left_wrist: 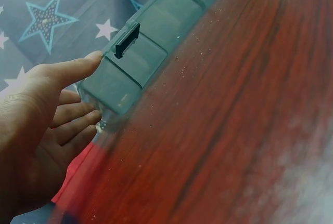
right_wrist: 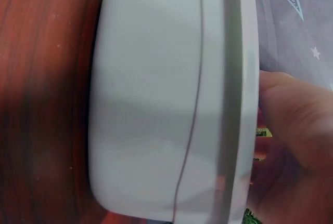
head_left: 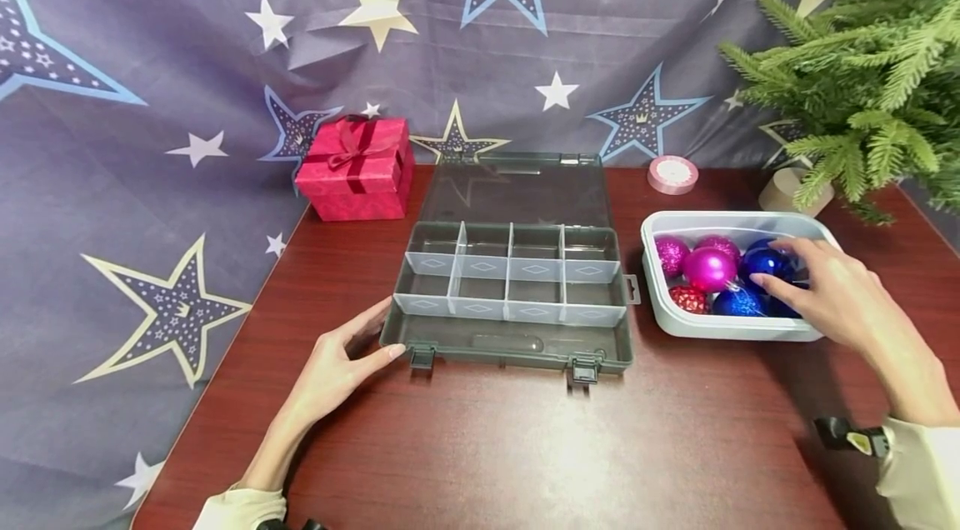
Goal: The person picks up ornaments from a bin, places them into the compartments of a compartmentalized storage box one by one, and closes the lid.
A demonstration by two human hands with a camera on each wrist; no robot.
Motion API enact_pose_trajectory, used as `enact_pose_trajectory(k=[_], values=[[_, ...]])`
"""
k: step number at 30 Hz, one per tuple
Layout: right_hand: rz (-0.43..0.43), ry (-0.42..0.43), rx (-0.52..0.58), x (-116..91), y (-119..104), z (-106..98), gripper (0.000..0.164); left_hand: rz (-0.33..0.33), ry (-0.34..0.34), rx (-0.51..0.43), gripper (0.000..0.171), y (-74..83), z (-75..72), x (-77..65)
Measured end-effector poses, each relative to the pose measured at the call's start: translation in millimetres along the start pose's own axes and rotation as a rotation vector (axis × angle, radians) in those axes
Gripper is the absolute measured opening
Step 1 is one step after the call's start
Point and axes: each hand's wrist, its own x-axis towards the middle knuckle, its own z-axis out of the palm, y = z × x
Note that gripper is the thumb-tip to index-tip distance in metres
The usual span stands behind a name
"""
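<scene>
My left hand holds the near-left corner of a translucent dark green plastic organizer box, with the thumb on the front rim and the fingers along the side wall. Clear dividers split the box into compartments, and its lid lies back behind it. In the left wrist view the thumb reaches the corner beside a dark latch. On the right, my right hand reaches over the wall of a pale plastic tub, thumb and fingertips around a shiny blue Christmas ball. The tub's wall partly hides that hand in the right wrist view.
Beside the blue ball lie a bright pink ball, glittery pink balls, a red ball and a glittery blue ball. A red gift box stands back left. A pink ribbon roll and an artificial fir tree are behind the tub.
</scene>
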Motion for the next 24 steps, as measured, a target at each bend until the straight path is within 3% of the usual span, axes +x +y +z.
enact_pose_trajectory(k=[10,24], values=[[-0.029,0.113,0.084,-4,-12,-7,0.050,0.007,0.001,-0.011,0.066,-4.9,0.3,-1.5],[-0.061,0.154,0.122,5,-29,-14,0.055,0.013,-0.002,-0.009,0.068,-5.3,0.8,-1.6]])
